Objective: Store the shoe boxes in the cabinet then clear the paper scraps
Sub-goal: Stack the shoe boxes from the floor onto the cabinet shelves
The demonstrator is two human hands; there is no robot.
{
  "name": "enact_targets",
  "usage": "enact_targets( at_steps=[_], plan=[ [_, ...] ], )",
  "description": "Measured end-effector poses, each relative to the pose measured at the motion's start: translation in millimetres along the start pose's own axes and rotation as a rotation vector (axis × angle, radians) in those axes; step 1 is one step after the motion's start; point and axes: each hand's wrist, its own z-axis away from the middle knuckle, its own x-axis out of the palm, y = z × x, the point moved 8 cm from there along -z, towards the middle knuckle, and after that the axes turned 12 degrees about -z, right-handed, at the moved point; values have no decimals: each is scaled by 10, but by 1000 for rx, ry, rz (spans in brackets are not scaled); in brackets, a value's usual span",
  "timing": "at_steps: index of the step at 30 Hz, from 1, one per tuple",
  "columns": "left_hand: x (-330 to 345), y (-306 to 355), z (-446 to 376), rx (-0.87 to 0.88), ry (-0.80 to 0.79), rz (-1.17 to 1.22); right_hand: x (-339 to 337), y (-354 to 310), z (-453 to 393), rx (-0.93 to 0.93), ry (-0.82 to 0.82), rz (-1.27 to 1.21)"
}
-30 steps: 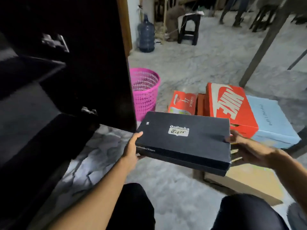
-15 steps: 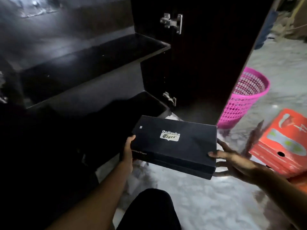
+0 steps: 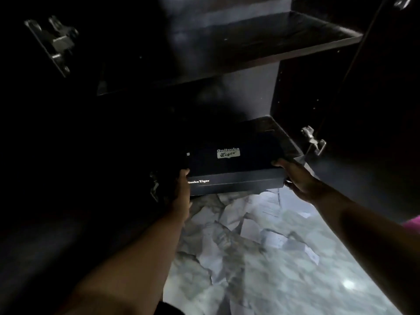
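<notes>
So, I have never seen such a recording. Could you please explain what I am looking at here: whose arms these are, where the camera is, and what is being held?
There is no machine here. A person wears a camera on the head, looking forward and down, so the two arms are the person's own. The left hand and right hand hold a black shoe box by its two ends, at the bottom shelf of a dark cabinet. Another shelf is above. On the pale floor in front of the cabinet lie crumpled paper scraps.
</notes>
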Motion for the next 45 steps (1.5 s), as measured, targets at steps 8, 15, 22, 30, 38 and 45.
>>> enact_targets(
  at_steps=[8, 15, 22, 30, 38, 45],
  plan=[
    [-139, -244, -730, 8, 241, -57, 619, 312, -839, -55, -75, 67],
    [-163, -186, -704, 58, 427, -135, 882, 464, -1228, -117, -73, 207],
    [-259, -412, -1072, 60, 467, 8, 1073, 499, -1400, -143, -51, 294],
    [-64, -634, -1058, -30, 291, 28, 923, 415, -1255, -203, -22, 189],
    [836, -216, -129, 106, -119, -176, 171, 236, -596, -239, 98, 380],
    [1579, -49, 988, 275, -451, -368, -518, 59, 876, -191, 126, 483]
  ],
)
